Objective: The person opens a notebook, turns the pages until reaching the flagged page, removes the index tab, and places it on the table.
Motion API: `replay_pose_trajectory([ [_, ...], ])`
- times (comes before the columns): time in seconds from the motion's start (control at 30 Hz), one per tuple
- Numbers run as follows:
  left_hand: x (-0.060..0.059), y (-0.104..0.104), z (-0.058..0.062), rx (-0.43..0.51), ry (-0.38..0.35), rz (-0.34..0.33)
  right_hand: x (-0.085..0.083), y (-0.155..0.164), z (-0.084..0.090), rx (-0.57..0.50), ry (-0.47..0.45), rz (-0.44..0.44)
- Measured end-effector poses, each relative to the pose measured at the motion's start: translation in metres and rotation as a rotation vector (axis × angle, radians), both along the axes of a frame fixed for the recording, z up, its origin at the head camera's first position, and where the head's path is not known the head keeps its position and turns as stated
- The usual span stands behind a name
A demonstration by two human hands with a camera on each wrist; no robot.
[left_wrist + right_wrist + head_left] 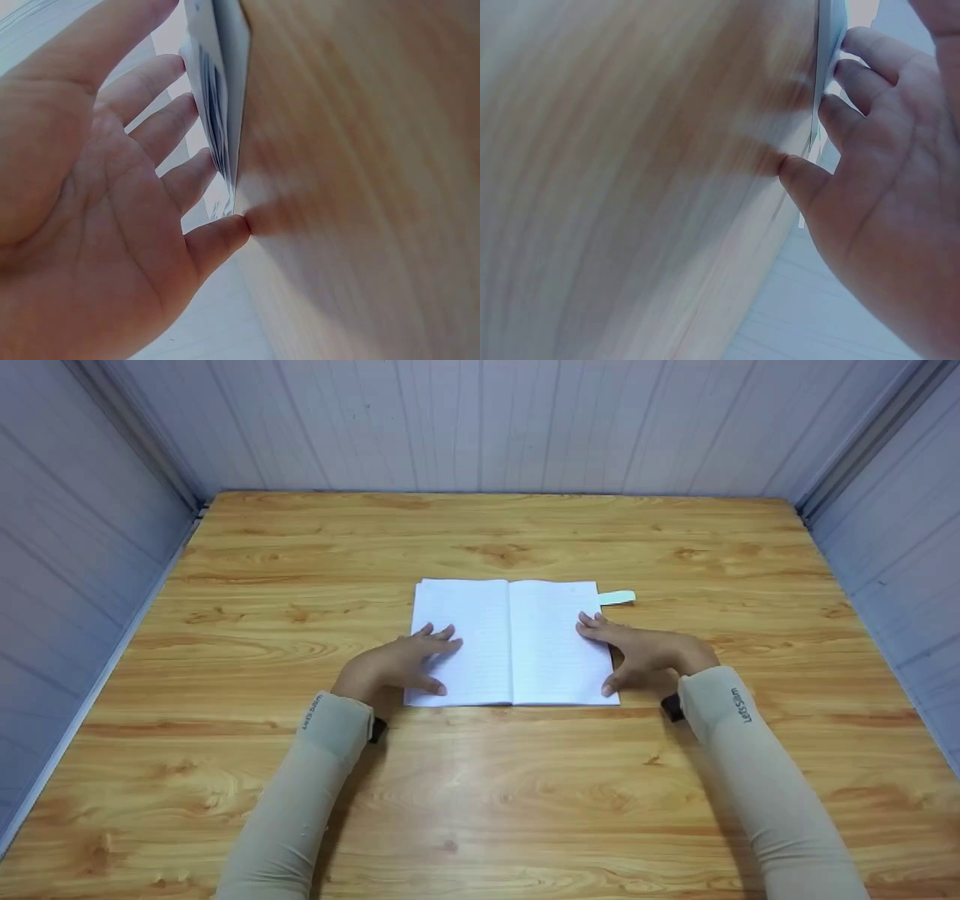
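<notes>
At the left, the left hand (pixel 397 664) lies with its fingers spread and fairly straight on the left page of the open notebook (pixel 514 641), the thumb near the page's near edge and the fingertips reaching toward the middle of the page. It curls round nothing; it simply rests on the paper. In the left wrist view the left hand (pixel 97 225) shows an open palm with the fingers apart, and the little finger's tip touches the tabletop (pixel 360 180) just beside the notebook's (pixel 221 90) stacked page edges.

The notebook lies flat and open a little behind the middle of the tabletop (pixel 480 780), its spine running from the far edge toward the near edge and its lined white pages facing up. It sits well apart from all four edges of the tabletop.

On the right page rests the right hand (pixel 641 656), fingers extended and slightly spread, the fingertips on the paper near its outer edge and the thumb by the near right corner of the notebook. It too grips nothing. The right wrist view shows the right hand (pixel 885 187) open, the fingers meeting the edge of the notebook (pixel 826 67) and one fingertip against the tabletop (pixel 630 180).

Just beyond the notebook's far right corner, a small pale green tab (pixel 617 598) lies on the wood, touching or nearly touching the page's edge.
</notes>
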State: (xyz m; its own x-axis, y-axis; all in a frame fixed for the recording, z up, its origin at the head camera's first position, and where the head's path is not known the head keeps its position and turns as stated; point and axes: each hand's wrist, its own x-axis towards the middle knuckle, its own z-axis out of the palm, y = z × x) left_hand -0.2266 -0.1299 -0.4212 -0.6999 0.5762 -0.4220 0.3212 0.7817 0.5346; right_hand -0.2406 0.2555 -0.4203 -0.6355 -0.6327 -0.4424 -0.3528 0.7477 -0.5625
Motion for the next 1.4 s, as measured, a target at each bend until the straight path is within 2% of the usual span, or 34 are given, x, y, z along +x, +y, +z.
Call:
replay_pose_trajectory([
  [0.73, -0.0003, 0.001, 0.0001, -0.01, 0.015, -0.003, 0.0006, -0.0016, 0.0008, 0.001, -0.023, -0.059],
  [1.1, -0.0003, -0.0017, -0.0004, 0.017, 0.009, -0.03, -0.0026, -0.0021, -0.0017, -0.033, -0.018, -0.028],
  [1.4, -0.0004, 0.0036, 0.0031, -0.04, 0.038, -0.025, -0.0021, -0.0018, -0.0012, -0.016, -0.022, -0.039],
])
